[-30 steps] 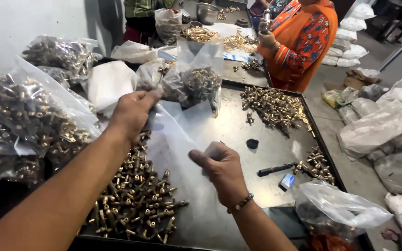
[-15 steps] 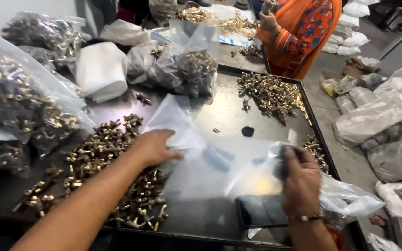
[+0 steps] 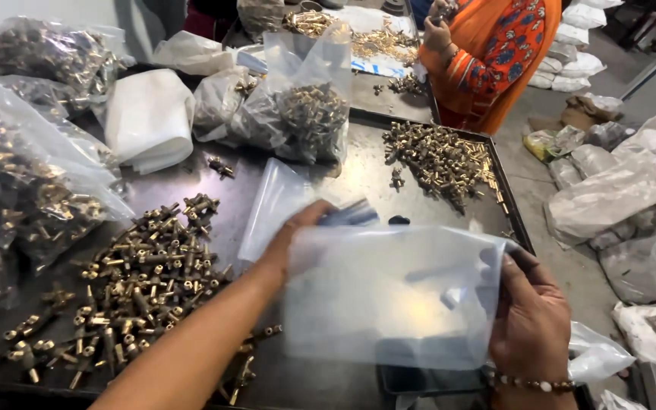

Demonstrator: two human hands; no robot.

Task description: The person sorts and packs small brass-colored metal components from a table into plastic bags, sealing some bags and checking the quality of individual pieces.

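I am looking down at a dark metal tray table (image 3: 358,178) in a crowded workroom, with filled pale sacks (image 3: 616,197) heaped on the floor to the right and a co-worker in an orange patterned top (image 3: 495,53) busy at the far end. The change from a moment ago is plain: half a second back the clear plastic bag lay flat on the tray with my left hand resting on it and my right hand only pinching its edge; now the clear plastic bag (image 3: 392,296) is lifted and stretched out in front of me, hanging just above the near part of the tray. My right hand (image 3: 529,323) has its thumb and fingers closed on the bag's right edge. My left hand (image 3: 298,239) is at the bag's upper left corner, but the plastic hides the fingers, so I cannot tell how firmly they are closed, only that they meet the bag there. I judge the bag is now being held up for opening, and it looks empty, with nothing inside that I can see. Another empty flat bag (image 3: 271,212) lies on the tray behind it. To the left a loose heap of brass fittings (image 3: 138,277) sits directly on the tray, and a second loose pile (image 3: 438,159) lies at the far right. A tall open bag (image 3: 309,114) behind holds more brass parts, and bulging filled bags (image 3: 17,182) crowd the left edge.
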